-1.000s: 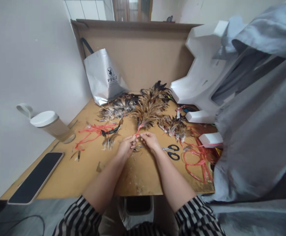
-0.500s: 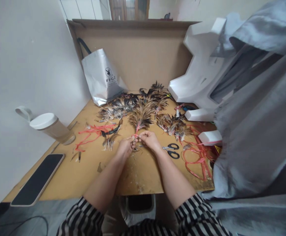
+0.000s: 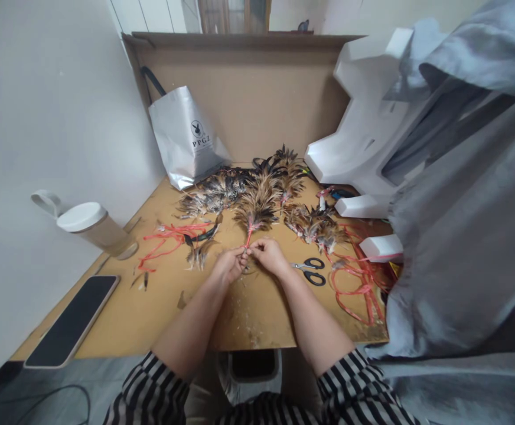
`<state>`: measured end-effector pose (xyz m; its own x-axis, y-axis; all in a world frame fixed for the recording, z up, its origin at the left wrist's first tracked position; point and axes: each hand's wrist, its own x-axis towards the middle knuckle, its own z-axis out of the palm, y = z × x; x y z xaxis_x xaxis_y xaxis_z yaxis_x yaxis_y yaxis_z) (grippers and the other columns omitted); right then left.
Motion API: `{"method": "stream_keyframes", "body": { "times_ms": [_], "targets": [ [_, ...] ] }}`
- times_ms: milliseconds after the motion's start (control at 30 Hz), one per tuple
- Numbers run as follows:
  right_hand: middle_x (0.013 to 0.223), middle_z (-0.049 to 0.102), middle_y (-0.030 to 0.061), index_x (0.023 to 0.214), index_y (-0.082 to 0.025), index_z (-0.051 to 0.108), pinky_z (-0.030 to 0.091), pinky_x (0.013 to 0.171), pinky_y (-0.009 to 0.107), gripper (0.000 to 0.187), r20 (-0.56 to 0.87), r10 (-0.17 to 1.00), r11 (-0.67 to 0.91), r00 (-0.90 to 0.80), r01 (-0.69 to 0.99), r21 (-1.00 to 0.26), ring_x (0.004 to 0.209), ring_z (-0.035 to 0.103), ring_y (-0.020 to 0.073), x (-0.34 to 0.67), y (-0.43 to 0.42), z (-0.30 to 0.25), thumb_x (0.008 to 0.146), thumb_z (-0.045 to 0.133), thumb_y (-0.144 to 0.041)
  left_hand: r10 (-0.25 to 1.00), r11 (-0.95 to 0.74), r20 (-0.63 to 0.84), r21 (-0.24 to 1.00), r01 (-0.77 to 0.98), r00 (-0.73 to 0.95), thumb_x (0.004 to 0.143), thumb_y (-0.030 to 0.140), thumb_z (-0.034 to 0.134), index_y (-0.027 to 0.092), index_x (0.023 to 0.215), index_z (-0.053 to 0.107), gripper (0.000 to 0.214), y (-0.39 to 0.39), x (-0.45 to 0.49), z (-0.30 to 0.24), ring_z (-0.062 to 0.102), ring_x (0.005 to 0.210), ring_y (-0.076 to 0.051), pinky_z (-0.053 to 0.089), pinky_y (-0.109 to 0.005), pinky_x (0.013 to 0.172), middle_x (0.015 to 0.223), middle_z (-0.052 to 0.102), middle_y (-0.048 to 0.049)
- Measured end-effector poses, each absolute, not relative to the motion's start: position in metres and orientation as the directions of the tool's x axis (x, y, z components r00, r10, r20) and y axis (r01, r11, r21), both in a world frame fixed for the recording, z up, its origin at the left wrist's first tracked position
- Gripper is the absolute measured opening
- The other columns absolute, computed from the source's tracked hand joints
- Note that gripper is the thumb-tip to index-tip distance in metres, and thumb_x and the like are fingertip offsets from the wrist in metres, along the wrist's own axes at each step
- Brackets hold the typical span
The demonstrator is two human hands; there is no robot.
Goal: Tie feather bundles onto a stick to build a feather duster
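My left hand [image 3: 228,264] and my right hand [image 3: 269,255] meet at the middle of the wooden table [image 3: 151,307]. Both pinch the red-tied stem of a bundle of brown feathers [image 3: 257,208], which fans away from me. The fingers of each hand are closed on that red string end. Black-handled scissors [image 3: 310,270] lie just to the right of my right hand.
More brown and dark feathers [image 3: 213,195] lie behind, loose red strings [image 3: 169,236] to the left and a tangle of red cord [image 3: 359,283] to the right. A silver bag [image 3: 186,139], a lidded cup [image 3: 91,227], a phone [image 3: 71,319], white foam pieces [image 3: 364,147] and grey cloth [image 3: 461,224] surround the table.
The feather bundle in my hands has come down flatter and looks shorter than a second ago. Both hands stay pinched at its stem in nearly the same place.
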<state>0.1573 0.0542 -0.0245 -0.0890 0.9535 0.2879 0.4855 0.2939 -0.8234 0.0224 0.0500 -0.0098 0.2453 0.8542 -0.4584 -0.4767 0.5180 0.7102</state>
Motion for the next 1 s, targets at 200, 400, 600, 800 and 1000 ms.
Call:
{"method": "stream_keyframes", "body": {
  "times_ms": [200, 400, 600, 800, 1000],
  "targets": [
    [0.066, 0.061, 0.0017, 0.068, -0.018, 0.066, 0.037, 0.061, 0.023, 0.013, 0.323, 0.946, 0.270, 0.012, 0.519, -0.811, 0.063, 0.051, 0.0129, 0.154, 0.052, -0.025, 0.072, 0.054, -0.021, 0.835, 0.547, -0.483, 0.678, -0.491, 0.264, 0.082, 0.005, 0.044, 0.008, 0.069, 0.056, 0.018, 0.048, 0.024, -0.007, 0.041, 0.037, 0.000, 0.031, -0.008, 0.035, 0.057, 0.053, -0.0007],
    [0.062, 0.063, 0.0009, 0.071, -0.016, 0.065, 0.040, 0.054, 0.022, 0.018, 0.146, 0.983, 0.119, 0.110, 0.223, -0.968, 0.056, 0.054, 0.0121, 0.143, 0.055, -0.035, 0.071, 0.054, -0.030, 0.837, 0.543, -0.488, 0.688, -0.482, 0.247, 0.080, 0.006, 0.047, 0.009, 0.066, 0.055, 0.016, 0.049, 0.026, -0.006, 0.039, 0.036, 0.000, 0.029, -0.008, 0.034, 0.054, 0.052, 0.0007],
    [0.059, 0.063, 0.0010, 0.069, -0.015, 0.064, 0.041, 0.052, 0.022, 0.019, 0.055, 0.996, 0.054, 0.077, 0.020, -0.998, 0.053, 0.053, 0.0115, 0.140, 0.060, -0.041, 0.064, 0.059, -0.033, 0.848, 0.526, -0.471, 0.696, -0.488, 0.242, 0.080, 0.003, 0.045, 0.008, 0.067, 0.057, 0.018, 0.050, 0.026, -0.008, 0.040, 0.036, 0.000, 0.029, -0.007, 0.034, 0.053, 0.053, 0.0003],
    [0.053, 0.060, -0.0009, 0.067, -0.015, 0.066, 0.037, 0.049, 0.021, 0.019, 0.017, 0.995, 0.023, 0.103, -0.055, -0.998, 0.048, 0.047, 0.0102, 0.141, 0.059, -0.036, 0.061, 0.061, -0.033, 0.868, 0.493, -0.443, 0.717, -0.492, 0.223, 0.079, 0.005, 0.051, 0.008, 0.069, 0.059, 0.013, 0.050, 0.026, -0.012, 0.043, 0.038, 0.000, 0.034, -0.008, 0.036, 0.055, 0.055, -0.0003],
    [0.061, 0.064, 0.0003, 0.067, -0.016, 0.066, 0.042, 0.059, 0.024, 0.018, -0.017, 0.995, -0.002, 0.097, -0.146, -0.989, 0.056, 0.053, 0.0117, 0.140, 0.057, -0.032, 0.057, 0.063, -0.031, 0.870, 0.490, -0.443, 0.728, -0.480, 0.217, 0.079, 0.006, 0.052, 0.008, 0.068, 0.059, 0.014, 0.051, 0.026, -0.013, 0.044, 0.038, -0.001, 0.036, -0.008, 0.036, 0.055, 0.056, -0.0008]
  ]
}}
